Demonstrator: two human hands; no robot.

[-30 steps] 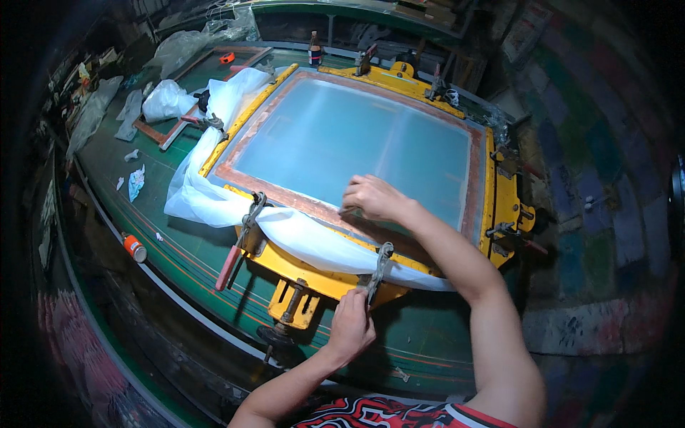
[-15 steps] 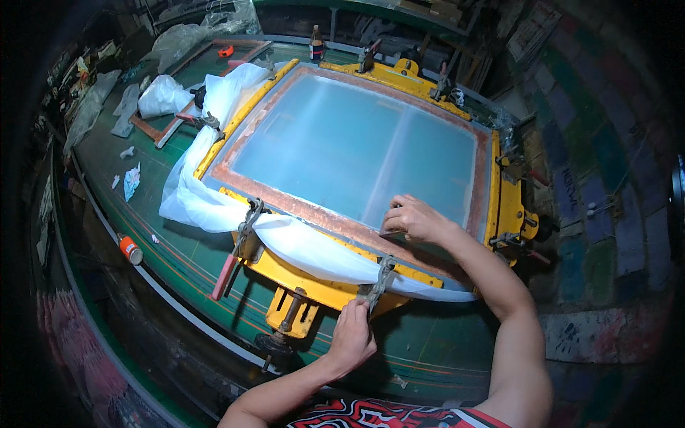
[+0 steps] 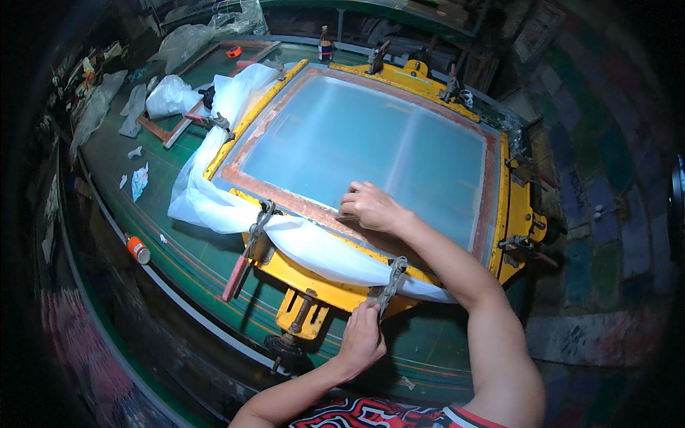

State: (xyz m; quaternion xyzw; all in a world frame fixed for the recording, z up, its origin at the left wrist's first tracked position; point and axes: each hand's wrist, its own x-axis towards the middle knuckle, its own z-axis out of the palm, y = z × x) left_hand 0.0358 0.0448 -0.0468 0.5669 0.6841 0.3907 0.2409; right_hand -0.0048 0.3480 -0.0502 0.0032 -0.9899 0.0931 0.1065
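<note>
A wooden screen frame point(image 3: 314, 208), coated reddish brown along its bars, lies beneath pale translucent mesh point(image 3: 342, 135) stretched across a yellow clamping rig point(image 3: 285, 265). My right hand point(image 3: 372, 208) is closed on a small flat piece point(image 3: 345, 217), mostly hidden by the fingers, which presses on the mesh over the frame's near bar. At the rig's near side, my left hand point(image 3: 362, 334) is closed round the lower end of a metal toggle clamp point(image 3: 392, 279), its handle covered by the fingers. Loose white mesh point(image 3: 321, 250) bunches along the near and left sides.
Another toggle clamp with a red handle point(image 3: 235, 278) juts out at the near left. An orange-labelled can point(image 3: 138, 250) lies by the table's edge. Beyond the rig stand a dark bottle point(image 3: 325, 44) and an orange tape measure point(image 3: 233, 52). Plastic bags point(image 3: 171, 97) and an empty frame lie left.
My right hand has slid left along the frame's near bar with the flat piece. The left hand stays on the clamp. The whole view has shifted slightly.
</note>
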